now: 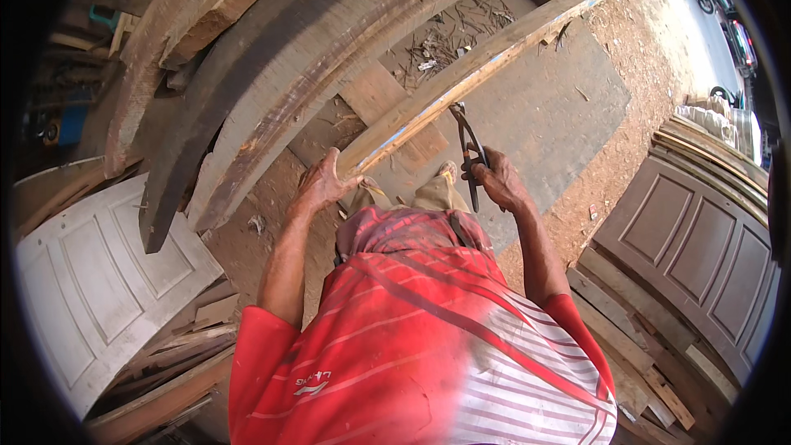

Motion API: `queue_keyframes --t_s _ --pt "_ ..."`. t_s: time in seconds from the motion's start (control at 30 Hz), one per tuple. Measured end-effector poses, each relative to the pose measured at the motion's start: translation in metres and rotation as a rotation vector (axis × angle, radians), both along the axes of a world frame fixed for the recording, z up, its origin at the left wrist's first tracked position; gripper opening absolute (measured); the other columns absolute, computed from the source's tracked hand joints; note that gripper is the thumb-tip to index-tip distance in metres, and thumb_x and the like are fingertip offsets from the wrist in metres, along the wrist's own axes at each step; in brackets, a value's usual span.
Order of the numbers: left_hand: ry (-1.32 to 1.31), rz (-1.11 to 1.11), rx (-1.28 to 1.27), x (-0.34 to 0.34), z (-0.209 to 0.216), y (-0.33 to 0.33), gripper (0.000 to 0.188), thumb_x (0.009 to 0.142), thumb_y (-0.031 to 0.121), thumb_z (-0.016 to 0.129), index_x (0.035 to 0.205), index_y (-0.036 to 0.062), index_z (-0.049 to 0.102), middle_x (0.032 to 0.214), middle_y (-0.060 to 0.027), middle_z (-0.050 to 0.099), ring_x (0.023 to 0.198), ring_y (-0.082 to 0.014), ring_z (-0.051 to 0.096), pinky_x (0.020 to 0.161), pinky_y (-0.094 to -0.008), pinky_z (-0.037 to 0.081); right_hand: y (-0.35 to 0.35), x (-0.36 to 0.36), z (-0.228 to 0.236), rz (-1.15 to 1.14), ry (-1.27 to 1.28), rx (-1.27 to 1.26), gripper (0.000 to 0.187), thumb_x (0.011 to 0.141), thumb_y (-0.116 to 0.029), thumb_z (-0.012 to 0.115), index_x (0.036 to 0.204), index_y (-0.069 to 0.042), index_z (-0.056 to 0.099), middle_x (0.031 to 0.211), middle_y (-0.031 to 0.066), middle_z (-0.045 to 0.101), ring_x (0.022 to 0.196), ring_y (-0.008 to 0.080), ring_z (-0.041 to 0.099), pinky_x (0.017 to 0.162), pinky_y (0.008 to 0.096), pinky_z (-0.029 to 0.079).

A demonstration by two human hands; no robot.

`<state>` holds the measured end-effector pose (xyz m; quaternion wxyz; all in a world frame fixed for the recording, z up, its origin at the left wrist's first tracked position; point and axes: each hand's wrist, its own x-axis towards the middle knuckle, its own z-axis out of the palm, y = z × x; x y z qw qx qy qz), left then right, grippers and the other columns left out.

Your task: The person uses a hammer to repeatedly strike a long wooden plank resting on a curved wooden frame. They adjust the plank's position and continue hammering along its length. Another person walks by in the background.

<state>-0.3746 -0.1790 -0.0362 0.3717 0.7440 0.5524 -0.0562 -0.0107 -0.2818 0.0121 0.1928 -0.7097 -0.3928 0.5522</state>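
Observation:
My left hand [320, 185] is closed around the near end of a long wooden beam [482, 59], its thumb lying over the top. The beam runs away to the upper right and has blue marks along its side. In my right hand [500, 180] is a pair of dark pincers [464, 130] with some orange on the handles. Their jaws are up against the beam's near side, or just beside it; whether they grip anything there I cannot tell.
Thick curved timber slabs [313, 58] lean across the left. A white panel door [115, 259] stands at the lower left, a brown one [676, 231] at the right above stacked planks [634, 354]. A flat board [544, 107] covers the ground beyond my feet. Wood scraps [461, 33] lie behind the beam.

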Motion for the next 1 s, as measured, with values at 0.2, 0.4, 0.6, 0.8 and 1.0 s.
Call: queue_keyframes --t_s 0.2,0.4,0.6,0.8,1.0 --pt "0.001 -0.005 -0.016 0.006 0.008 0.001 0.072 0.082 0.045 0.082 0.127 0.0004 0.048 0.114 -0.0323 0.068 0.108 -0.0485 0.066 0.089 -0.0530 0.055 0.023 0.049 0.017 -0.038 0.502 -0.116 0.055 0.100 -0.014 0.051 0.150 0.007 0.041 0.113 0.0227 0.071 0.102 0.0330 0.074 0.092 0.0434 0.061" --pt "-0.008 0.002 -0.047 0.005 0.004 0.002 0.072 0.083 0.044 0.081 0.131 0.0004 0.048 0.116 -0.0316 0.068 0.111 -0.0473 0.066 0.091 -0.0521 0.055 0.038 0.063 0.014 -0.066 0.792 -0.231 0.049 0.105 -0.017 0.049 0.149 0.005 0.042 0.097 0.0161 0.069 0.085 0.0303 0.074 0.081 0.0436 0.063" --pt "0.071 0.019 -0.107 0.013 0.023 0.004 0.085 0.083 0.047 0.081 0.143 -0.0013 0.045 0.123 -0.0317 0.066 0.114 -0.0458 0.066 0.097 -0.0501 0.053 0.012 0.040 -0.006 -0.118 0.898 -0.230 0.052 0.106 -0.020 0.046 0.151 0.004 0.036 0.109 0.0233 0.070 0.096 0.0358 0.074 0.082 0.0449 0.063" --pt "0.082 0.008 -0.098 0.012 0.022 0.004 0.084 0.082 0.048 0.080 0.141 -0.0017 0.046 0.122 -0.0331 0.066 0.113 -0.0460 0.066 0.096 -0.0501 0.054 0.016 0.050 -0.007 -0.124 0.943 -0.228 0.056 0.104 -0.021 0.048 0.151 0.006 0.035 0.128 0.0313 0.064 0.113 0.0411 0.069 0.096 0.0508 0.058" --pt "0.029 -0.001 -0.087 0.011 0.020 0.006 0.071 0.083 0.045 0.081 0.128 -0.0004 0.050 0.117 -0.0316 0.068 0.111 -0.0455 0.067 0.091 -0.0505 0.055 0.017 0.056 -0.008 -0.102 1.016 -0.239 0.059 0.102 -0.028 0.052 0.149 0.006 0.039 0.133 0.0313 0.061 0.115 0.0435 0.067 0.095 0.0520 0.058"
